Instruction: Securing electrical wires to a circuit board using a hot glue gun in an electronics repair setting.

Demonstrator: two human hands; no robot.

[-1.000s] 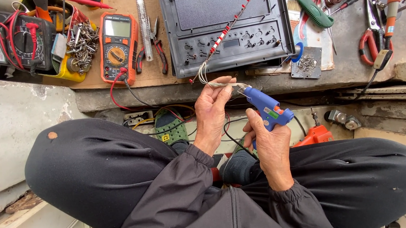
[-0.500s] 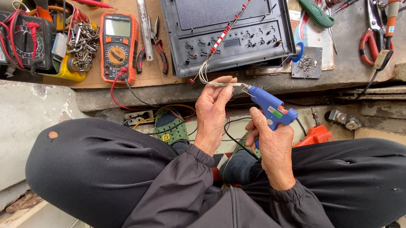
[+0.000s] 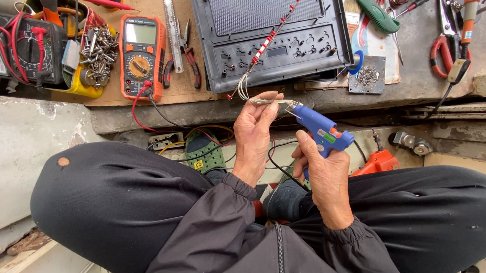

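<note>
The left hand [image 3: 254, 133] pinches a thin bundle of pale wires [image 3: 263, 101] between thumb and fingertips, just in front of the bench edge and just below the dark panel [image 3: 271, 35]; from that pinch a red-and-white strip [image 3: 266, 44] runs up and away across the panel. The right hand [image 3: 326, 182] is wrapped tight round the grip of a blue glue gun [image 3: 320, 129], whose nozzle touches or nearly touches the wires right beside the left fingertips. The main risk, as I judge it, is heat: with the tip that close to the thumb and forefinger, a small slip or a blob of glue running along the wires could burn the skin. The strip hangs free, so a tug from either hand could drag it across the panel or pull the wires out of the pinch. The gun's black cord [image 3: 278, 170] loops between the knees and could snag. Whether the forefinger is pressing the trigger cannot be told, nor whether glue is coming out; the nozzle tip is partly masked by the wires. The wire ends inside the left fingers are hidden. The multimeter [image 3: 140, 56], screws [image 3: 99, 50] and pliers [image 3: 444, 54] lie well apart.
</note>
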